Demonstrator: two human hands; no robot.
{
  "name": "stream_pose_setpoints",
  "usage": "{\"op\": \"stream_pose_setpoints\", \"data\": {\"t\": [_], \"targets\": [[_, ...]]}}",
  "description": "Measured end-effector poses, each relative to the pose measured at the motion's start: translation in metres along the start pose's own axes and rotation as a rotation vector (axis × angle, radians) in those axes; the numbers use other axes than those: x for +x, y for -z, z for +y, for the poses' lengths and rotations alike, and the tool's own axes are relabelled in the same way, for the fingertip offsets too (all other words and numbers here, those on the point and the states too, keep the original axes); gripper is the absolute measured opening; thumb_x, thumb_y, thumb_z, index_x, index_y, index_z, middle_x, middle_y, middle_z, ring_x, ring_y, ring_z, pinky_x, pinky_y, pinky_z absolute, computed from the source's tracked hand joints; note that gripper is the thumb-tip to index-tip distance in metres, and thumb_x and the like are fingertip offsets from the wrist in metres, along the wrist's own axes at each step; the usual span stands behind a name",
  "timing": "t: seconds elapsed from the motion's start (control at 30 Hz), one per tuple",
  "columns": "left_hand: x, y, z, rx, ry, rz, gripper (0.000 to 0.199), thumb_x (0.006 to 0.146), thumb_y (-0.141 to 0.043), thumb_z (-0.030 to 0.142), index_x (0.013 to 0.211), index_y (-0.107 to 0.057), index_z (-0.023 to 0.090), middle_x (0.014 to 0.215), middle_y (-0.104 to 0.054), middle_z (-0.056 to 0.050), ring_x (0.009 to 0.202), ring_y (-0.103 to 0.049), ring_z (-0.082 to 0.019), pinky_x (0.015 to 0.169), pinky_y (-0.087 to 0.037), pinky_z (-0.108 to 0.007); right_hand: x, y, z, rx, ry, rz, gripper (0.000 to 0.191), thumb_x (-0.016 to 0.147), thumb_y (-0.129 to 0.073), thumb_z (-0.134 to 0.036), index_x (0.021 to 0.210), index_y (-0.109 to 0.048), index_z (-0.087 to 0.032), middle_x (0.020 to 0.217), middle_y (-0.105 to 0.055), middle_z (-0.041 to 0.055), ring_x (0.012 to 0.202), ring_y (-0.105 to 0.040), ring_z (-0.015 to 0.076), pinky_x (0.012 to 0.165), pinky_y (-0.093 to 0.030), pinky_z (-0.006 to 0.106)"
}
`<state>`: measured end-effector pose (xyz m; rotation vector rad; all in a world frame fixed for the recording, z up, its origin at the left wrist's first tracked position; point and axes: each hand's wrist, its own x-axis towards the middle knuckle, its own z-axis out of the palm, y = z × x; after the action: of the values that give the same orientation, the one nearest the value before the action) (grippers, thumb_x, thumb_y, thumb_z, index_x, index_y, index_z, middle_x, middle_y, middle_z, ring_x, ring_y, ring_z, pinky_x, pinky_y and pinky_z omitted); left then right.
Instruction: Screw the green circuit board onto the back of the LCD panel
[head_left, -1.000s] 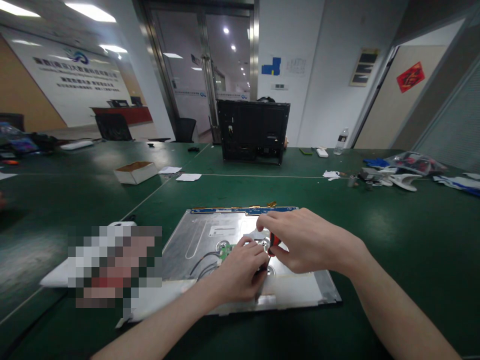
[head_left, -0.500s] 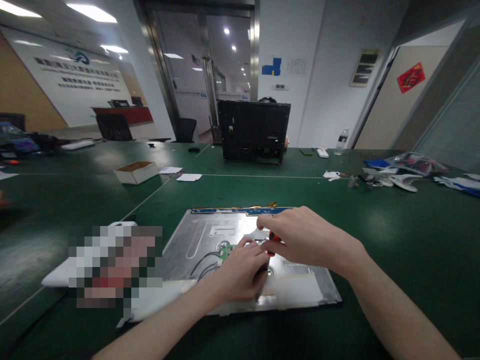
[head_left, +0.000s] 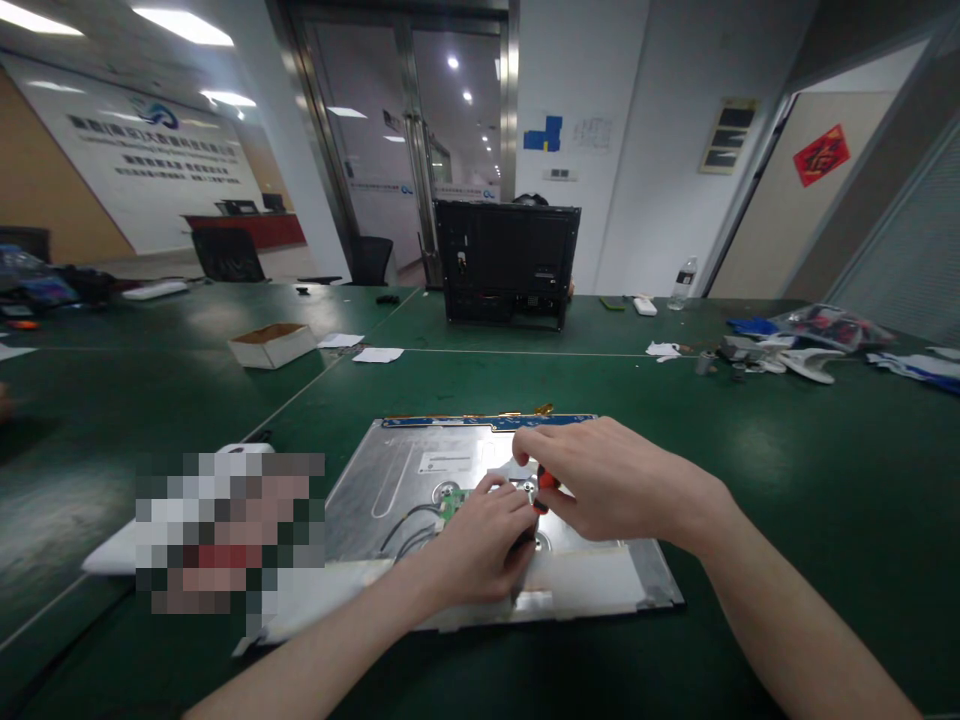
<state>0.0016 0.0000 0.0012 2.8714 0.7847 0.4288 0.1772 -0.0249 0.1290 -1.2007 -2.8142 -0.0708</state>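
A flat silver metal panel lies on the green table, with a blue circuit strip along its far edge. Near its middle is a small green board with dark cables. My right hand is closed round a red and black tool, held over the panel. Just beside it, my left hand rests on the panel with bent fingers, by a dark item mostly hidden beneath them; what it grips, if anything, cannot be made out.
A black monitor-like unit stands at the table's far side, a person partly behind it. An open box and papers lie back left. At left is a white object beside a pixelated patch. A bottle stands back right.
The fingers of my right hand have shifted slightly around the red and black tool, showing more of the metal between the hands. My left hand has stayed in place.
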Motion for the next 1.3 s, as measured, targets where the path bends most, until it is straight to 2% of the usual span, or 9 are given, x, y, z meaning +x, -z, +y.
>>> {"op": "stream_pose_setpoints", "data": {"t": [0.17,0.27,0.43,0.6,0.83,1.0,1.3], "targets": [[0.0003,0.0039,0.0035,0.015,0.012,0.017,0.005,0.075,-0.054,0.015,0.072,-0.053,0.019,0.078,-0.063,-0.001,0.074,-0.056,-0.018,0.087,-0.034,-0.038,0.0023,0.0019,-0.0012,-0.044,-0.062,-0.006,0.013,0.088,-0.051,-0.028,0.097,-0.051,-0.02,0.086,-0.07,0.0035,0.07,-0.064,0.02,0.048,-0.024,0.027],[0.0006,0.0057,0.004,0.028,0.014,0.004,0.005,0.074,-0.056,0.015,0.071,-0.054,0.019,0.076,-0.063,0.0,0.074,-0.056,-0.018,0.088,-0.034,-0.038,0.0034,0.0026,-0.0013,-0.034,-0.084,-0.026,0.014,0.092,-0.048,-0.034,0.095,-0.052,-0.02,0.086,-0.07,0.0037,0.071,-0.064,0.0204,0.049,-0.026,0.027],[0.0004,0.0063,0.0018,0.068,-0.003,-0.012,0.004,0.078,-0.056,0.017,0.079,-0.059,0.02,0.086,-0.065,-0.002,0.083,-0.058,-0.02,0.092,-0.033,-0.04,0.0001,0.0014,0.0006,0.019,-0.018,-0.02,0.015,0.087,-0.052,-0.027,0.101,-0.053,-0.02,0.092,-0.069,0.0041,0.075,-0.063,0.0197,0.052,-0.03,0.027],[-0.001,0.0056,0.0003,0.117,-0.029,-0.027,0.015,0.077,-0.057,0.017,0.092,-0.061,0.02,0.094,-0.065,-0.005,0.09,-0.058,-0.023,0.094,-0.033,-0.042,-0.0033,0.0024,-0.0009,0.016,0.033,-0.006,0.018,0.081,-0.052,-0.022,0.098,-0.051,-0.019,0.089,-0.067,0.0037,0.069,-0.06,0.018,0.049,-0.028,0.028],[-0.0005,0.0089,0.0016,0.143,-0.039,-0.037,0.008,0.079,-0.056,0.017,0.084,-0.061,0.019,0.092,-0.065,-0.005,0.088,-0.058,-0.022,0.093,-0.034,-0.042,0.0018,0.0003,0.0004,0.014,-0.027,-0.039,0.025,0.085,-0.051,-0.022,0.11,-0.049,-0.02,0.092,-0.069,0.004,0.072,-0.063,0.0189,0.051,-0.03,0.028],[0.0008,0.0104,0.0034,0.151,-0.024,-0.047,0.006,0.08,-0.056,0.018,0.076,-0.06,0.019,0.089,-0.066,-0.004,0.086,-0.059,-0.022,0.094,-0.033,-0.042,0.0027,-0.0002,0.0012,-0.002,-0.045,-0.033,0.024,0.088,-0.05,-0.027,0.111,-0.05,-0.02,0.09,-0.07,0.0043,0.073,-0.063,0.0204,0.051,-0.03,0.027],[-0.0005,0.0052,-0.0003,0.2,-0.093,-0.007,0.011,0.084,-0.054,0.019,0.091,-0.063,0.02,0.09,-0.067,-0.005,0.088,-0.059,-0.022,0.096,-0.031,-0.043,-0.0016,0.0018,0.0014,0.046,0.014,-0.054,0.025,0.082,-0.054,-0.02,0.107,-0.05,-0.02,0.093,-0.069,0.0035,0.074,-0.062,0.0185,0.053,-0.031,0.027]]}}
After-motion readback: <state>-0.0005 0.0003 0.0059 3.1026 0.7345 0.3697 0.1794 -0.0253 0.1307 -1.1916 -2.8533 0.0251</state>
